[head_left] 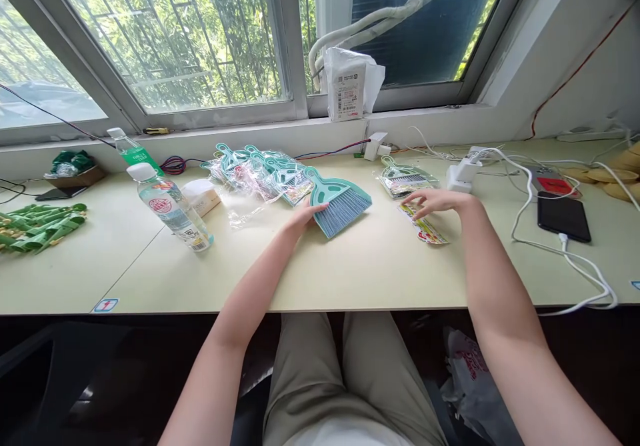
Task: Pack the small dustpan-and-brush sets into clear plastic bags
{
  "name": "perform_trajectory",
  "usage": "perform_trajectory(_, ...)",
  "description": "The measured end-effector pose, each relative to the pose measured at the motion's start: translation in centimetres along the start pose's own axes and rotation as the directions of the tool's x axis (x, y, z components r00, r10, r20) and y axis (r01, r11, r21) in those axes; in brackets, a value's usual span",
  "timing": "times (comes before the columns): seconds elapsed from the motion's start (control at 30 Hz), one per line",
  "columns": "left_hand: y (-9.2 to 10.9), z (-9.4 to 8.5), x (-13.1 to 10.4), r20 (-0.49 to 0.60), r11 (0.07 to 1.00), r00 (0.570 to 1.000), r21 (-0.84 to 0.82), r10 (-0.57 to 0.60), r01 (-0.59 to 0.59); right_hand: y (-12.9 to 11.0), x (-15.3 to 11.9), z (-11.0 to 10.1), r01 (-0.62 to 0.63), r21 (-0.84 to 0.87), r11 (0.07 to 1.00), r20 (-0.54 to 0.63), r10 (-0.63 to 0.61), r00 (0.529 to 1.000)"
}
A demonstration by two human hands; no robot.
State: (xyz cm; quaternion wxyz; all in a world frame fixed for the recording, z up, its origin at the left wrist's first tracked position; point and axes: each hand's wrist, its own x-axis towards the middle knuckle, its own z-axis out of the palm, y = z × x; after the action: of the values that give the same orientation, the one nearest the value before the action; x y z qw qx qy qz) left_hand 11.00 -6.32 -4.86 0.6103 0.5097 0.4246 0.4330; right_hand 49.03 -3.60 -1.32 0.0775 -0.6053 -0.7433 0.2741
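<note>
A small green brush with grey-blue bristles (343, 211) is in my left hand (303, 215), its thumb lying over the green part. To the right, my right hand (434, 201) reaches over a colourful printed card (429, 229), fingers apart, with the fingertips at the card's upper end. Just behind that hand lies a bagged green brush set (406, 178). A pile of similar sets in clear plastic bags (260, 169) rests behind my left hand. Whether the right fingertips touch the card is hard to tell.
Two plastic bottles (173, 209) lean at the left, near green bundles (43, 227). On the right are a black phone (564, 217), white cables and a white plug adapter (461, 174). A wrapped box (349, 91) stands on the windowsill.
</note>
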Motion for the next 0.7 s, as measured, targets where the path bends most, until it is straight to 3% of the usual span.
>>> perform_trajectory(0.07, 0.1, -0.4, 0.1, -0.04, 1.0, 0.999, -0.026, -0.008, 0.007, 1.8, 0.4, 0.1, -0.044, -0.064, 0.997, 0.009, 0.045, 0.999)
perform_trajectory(0.13, 0.1, -0.4, 0.1, -0.065, 0.999, 0.998, -0.035, -0.016, 0.014, 2.0, 0.6, 0.6, -0.057, -0.11, 0.992, -0.032, 0.054, 0.998)
perform_trajectory(0.27, -0.2, 0.0, 0.1, -0.052, 1.0, 0.999, -0.009, -0.008, 0.007, 0.0, 0.2, 1.3, -0.046, -0.19, 0.981, 0.014, 0.049, 0.999)
perform_trajectory(0.4, -0.4, -0.1, 0.2, -0.043, 1.0, 0.999, 0.01, 0.001, -0.001, -1.9, -0.2, 1.5, 0.035, -0.146, 0.989, 0.087, -0.022, 0.996)
perform_trajectory(0.5, -0.4, -0.2, 0.3, -0.048, 1.0, 0.999, 0.012, 0.003, -0.002, -2.3, 0.5, 2.0, 0.085, -0.135, 0.987, 0.059, -0.078, 0.995)
perform_trajectory(0.7, -0.6, -0.3, 0.5, -0.051, 1.0, 0.999, 0.0, -0.019, 0.019, -2.8, 0.9, 2.5, 0.0, -0.218, 0.976, -0.016, -0.004, 1.0)
